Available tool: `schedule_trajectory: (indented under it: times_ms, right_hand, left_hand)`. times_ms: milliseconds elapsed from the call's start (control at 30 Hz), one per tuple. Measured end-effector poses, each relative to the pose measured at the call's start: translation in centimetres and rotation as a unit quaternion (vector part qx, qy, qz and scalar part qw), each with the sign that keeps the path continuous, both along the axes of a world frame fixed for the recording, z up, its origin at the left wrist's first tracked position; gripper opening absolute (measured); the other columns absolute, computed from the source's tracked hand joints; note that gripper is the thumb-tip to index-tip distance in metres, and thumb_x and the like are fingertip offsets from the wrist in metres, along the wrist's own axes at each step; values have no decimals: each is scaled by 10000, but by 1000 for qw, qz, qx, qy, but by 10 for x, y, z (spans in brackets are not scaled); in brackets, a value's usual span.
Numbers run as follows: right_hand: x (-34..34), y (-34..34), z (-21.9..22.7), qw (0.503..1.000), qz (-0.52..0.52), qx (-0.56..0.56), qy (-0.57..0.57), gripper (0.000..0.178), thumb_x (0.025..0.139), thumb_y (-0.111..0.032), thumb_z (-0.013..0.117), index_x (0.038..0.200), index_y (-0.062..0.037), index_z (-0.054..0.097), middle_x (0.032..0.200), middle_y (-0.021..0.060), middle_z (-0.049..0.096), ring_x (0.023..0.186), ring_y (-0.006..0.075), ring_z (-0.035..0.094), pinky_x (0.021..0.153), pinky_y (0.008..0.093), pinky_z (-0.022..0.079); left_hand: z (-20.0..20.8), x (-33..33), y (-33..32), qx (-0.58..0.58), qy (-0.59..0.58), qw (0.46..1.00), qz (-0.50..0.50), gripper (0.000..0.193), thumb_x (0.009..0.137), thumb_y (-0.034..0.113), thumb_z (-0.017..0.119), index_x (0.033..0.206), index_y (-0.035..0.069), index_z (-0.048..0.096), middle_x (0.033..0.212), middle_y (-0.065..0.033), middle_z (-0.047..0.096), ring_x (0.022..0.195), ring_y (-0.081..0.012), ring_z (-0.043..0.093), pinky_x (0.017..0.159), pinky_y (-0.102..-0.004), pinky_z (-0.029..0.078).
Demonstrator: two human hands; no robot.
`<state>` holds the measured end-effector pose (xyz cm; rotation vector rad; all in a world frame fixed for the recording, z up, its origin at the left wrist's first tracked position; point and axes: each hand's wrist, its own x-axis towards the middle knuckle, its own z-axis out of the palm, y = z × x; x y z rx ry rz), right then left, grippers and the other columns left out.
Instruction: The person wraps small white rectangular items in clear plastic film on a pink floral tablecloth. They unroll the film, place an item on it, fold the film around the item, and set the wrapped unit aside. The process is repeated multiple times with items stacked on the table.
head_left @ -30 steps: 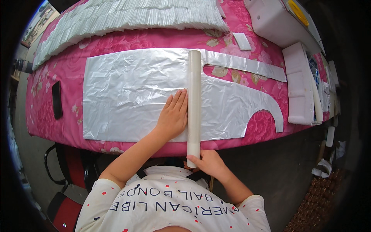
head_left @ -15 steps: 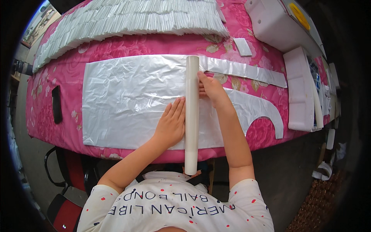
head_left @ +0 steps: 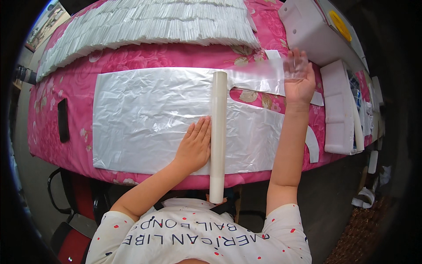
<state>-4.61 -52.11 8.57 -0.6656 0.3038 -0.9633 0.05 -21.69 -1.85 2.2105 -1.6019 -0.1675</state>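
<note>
A thin, shiny white plastic apron (head_left: 145, 119) lies spread on the table, its strap ends to the right. A long pale tube (head_left: 218, 132) rests upright across it in the picture, one end jutting past the table's near edge. My left hand (head_left: 196, 143) lies flat on the apron, fingers stretched and together along the tube's left side. My right hand (head_left: 300, 81) is raised over the far strap (head_left: 259, 79), palm showing and fingers stretched out. Blurred, see-through film from that strap crosses its fingers; no firm grip shows. The near strap is partly hidden by my right forearm.
Rows of folded white plastic packs (head_left: 145, 26) line the far side of the pink floral tablecloth (head_left: 79, 119). A dark phone (head_left: 63, 120) lies at the left. White foam boxes (head_left: 338, 105) stand at the right, a yellow tape roll (head_left: 340, 25) behind. Chairs (head_left: 72, 240) stand lower left.
My right hand has left the tube's right side and moved right and away, with the far strap's film lifted beside it. My left hand and the tube stay nearly in place.
</note>
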Motion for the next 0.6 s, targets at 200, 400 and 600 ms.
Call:
schedule_trajectory:
  times_ms: [200, 400, 600]
  right_hand:
    - [90, 152, 10, 856, 118, -440, 245, 287, 894, -83, 412, 1153, 8, 495, 1106, 136, 572, 1040, 269, 500, 923, 362, 375]
    - [161, 318, -85, 686, 195, -608, 347, 267, 860, -216, 474, 1028, -26, 560, 1092, 211, 553, 1069, 369, 481, 917, 423, 369]
    - [168, 371, -103, 604, 322, -674, 278, 525, 833, -252, 525, 1275, 14, 426, 1373, 232, 333, 1304, 370, 258, 1068, 442, 206]
  left_hand:
    - [-6, 2, 2, -36, 32, 999, -8, 530, 866, 177, 395, 1329, -66, 313, 1417, -193, 284, 1332, -303, 249, 1081, -421, 182]
    - [-19, -1, -2, -57, -17, 998, 1, 541, 850, 201, 408, 1312, -74, 344, 1404, -199, 311, 1329, -301, 271, 1077, -445, 178]
    - [-12, -3, -4, -57, -3, 998, -1, 532, 847, 168, 403, 1311, -84, 337, 1406, -213, 296, 1327, -311, 270, 1081, -447, 172]
